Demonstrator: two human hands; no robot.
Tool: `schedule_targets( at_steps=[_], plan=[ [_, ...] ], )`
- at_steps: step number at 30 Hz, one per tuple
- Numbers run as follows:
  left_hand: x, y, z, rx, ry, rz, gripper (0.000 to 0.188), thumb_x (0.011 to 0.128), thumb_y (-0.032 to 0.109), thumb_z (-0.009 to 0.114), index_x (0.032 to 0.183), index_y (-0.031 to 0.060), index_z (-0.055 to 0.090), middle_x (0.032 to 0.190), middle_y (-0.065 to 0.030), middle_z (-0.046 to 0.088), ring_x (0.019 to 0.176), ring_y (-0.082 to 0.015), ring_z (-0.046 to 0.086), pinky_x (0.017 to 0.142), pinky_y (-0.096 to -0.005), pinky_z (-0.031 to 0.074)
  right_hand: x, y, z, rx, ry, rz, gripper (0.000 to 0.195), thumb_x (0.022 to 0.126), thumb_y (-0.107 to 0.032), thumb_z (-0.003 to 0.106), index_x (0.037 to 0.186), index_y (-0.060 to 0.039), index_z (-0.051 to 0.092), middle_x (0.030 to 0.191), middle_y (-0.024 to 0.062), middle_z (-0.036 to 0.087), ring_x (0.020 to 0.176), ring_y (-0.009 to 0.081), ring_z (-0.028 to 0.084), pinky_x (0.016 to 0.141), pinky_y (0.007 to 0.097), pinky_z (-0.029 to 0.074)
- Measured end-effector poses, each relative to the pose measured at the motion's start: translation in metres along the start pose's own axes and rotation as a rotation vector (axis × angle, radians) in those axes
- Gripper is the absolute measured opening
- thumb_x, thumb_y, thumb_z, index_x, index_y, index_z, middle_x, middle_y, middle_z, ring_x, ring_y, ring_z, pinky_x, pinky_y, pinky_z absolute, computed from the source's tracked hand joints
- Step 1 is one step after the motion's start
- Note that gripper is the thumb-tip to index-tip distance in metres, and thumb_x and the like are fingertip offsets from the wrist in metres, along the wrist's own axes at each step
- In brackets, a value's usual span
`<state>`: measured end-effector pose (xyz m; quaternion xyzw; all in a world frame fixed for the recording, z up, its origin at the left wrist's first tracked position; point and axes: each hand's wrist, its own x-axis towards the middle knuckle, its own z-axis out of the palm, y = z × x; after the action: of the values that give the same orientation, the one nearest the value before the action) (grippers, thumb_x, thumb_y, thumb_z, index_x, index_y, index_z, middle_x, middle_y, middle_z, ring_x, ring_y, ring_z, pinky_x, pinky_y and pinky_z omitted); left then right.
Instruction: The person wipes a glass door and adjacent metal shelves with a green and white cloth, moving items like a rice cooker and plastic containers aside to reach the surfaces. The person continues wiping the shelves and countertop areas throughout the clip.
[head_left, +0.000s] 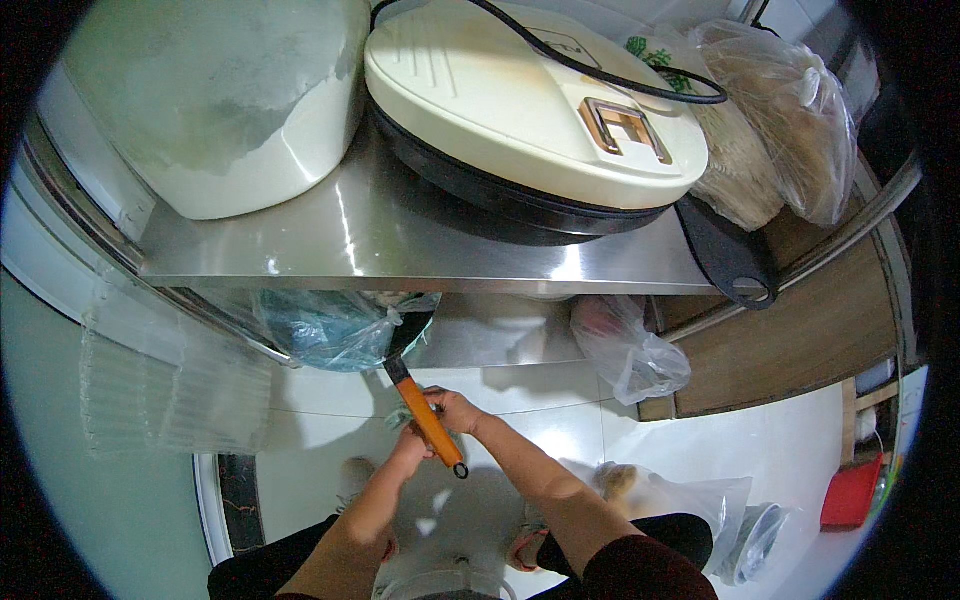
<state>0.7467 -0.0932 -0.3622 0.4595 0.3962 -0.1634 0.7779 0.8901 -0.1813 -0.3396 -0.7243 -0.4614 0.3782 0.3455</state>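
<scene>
An orange wooden pan handle (427, 420) sticks out from the lower shelf towards me, with a dark metal neck and a hanging ring at its end. Beneath it, my left hand (414, 442) and my right hand (455, 410) are close together around a pale greenish cloth or bag (397, 417). The handle hides part of both hands, so the fingers are only partly visible. Beside the dark pan (410, 330), a bluish plastic bag (330, 330) bulges over the shelf edge.
Above is a steel shelf (450, 259) bearing a cream electric pan (525, 112) and a large whitish container (225, 112). A tied plastic bag (630, 352) overhangs the lower shelf. Bags (697, 510) lie on the tiled floor at right; clear plastic (165, 375) hangs at left.
</scene>
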Motion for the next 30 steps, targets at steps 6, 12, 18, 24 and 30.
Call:
schedule_targets(
  at_steps=[6, 12, 18, 24, 30],
  plan=[
    [0.001, 0.001, -0.001, -0.183, -0.164, -0.011, 0.029, 0.096, 0.033, 0.047, 0.113, 0.0117, 0.056, 0.102, -0.0051, 0.066, 0.081, -0.0151, 0.061, 0.053, -0.0259, 0.043, -0.036, 0.005, -0.053, 0.123, 0.545, 0.249, 0.04, 0.08, -0.002, 0.06, 0.12, -0.0088, 0.061, 0.113, 0.0159, 0.064, 0.105, 0.029, 0.06, 0.091, 0.0352, 0.047],
    [-0.008, 0.0, 0.014, -0.114, -0.158, -0.143, 0.032, 0.095, 0.035, 0.049, 0.116, 0.011, 0.056, 0.11, -0.0108, 0.064, 0.093, -0.0229, 0.063, 0.072, -0.0395, 0.052, -0.079, -0.008, -0.084, 0.192, -0.012, 0.546, 0.05, 0.084, -0.028, 0.068, 0.127, -0.0038, 0.055, 0.115, 0.0183, 0.063, 0.103, 0.0251, 0.06, 0.092, 0.036, 0.046],
    [-0.024, -0.016, 0.023, -0.365, -0.393, -0.2, 0.029, 0.094, 0.031, 0.055, 0.113, 0.009, 0.058, 0.111, -0.0079, 0.062, 0.099, -0.0207, 0.061, 0.083, -0.0398, 0.052, -0.078, -0.03, -0.017, 0.153, -0.478, 0.453, 0.063, 0.084, -0.041, 0.067, 0.136, -0.0117, 0.047, 0.128, 0.0146, 0.057, 0.117, 0.0288, 0.052, 0.101, 0.0374, 0.039],
    [-0.048, -0.021, 0.035, 0.306, -0.334, -0.055, 0.031, 0.079, 0.005, 0.062, 0.11, 0.0076, 0.061, 0.099, -0.0046, 0.06, 0.087, -0.0188, 0.057, 0.078, -0.0326, 0.047, -0.133, 0.044, -0.081, 0.269, 0.567, 0.455, 0.088, 0.077, 0.006, 0.063, 0.149, -0.0193, 0.02, 0.099, 0.0136, 0.062, 0.075, 0.0195, 0.061, 0.07, 0.0345, 0.054],
    [-0.025, -0.088, 0.036, 0.395, -0.593, -0.133, 0.035, 0.072, 0.003, 0.059, 0.105, 0.0125, 0.067, 0.095, -0.006, 0.061, 0.085, -0.0199, 0.056, 0.072, -0.0343, 0.047, -0.191, -0.033, -0.233, -0.559, 0.647, 1.24, 0.105, 0.081, -0.036, 0.069, 0.15, -0.0214, -0.009, 0.118, 0.0222, 0.061, 0.104, 0.0364, 0.062, 0.088, 0.0456, 0.049]
  ],
)
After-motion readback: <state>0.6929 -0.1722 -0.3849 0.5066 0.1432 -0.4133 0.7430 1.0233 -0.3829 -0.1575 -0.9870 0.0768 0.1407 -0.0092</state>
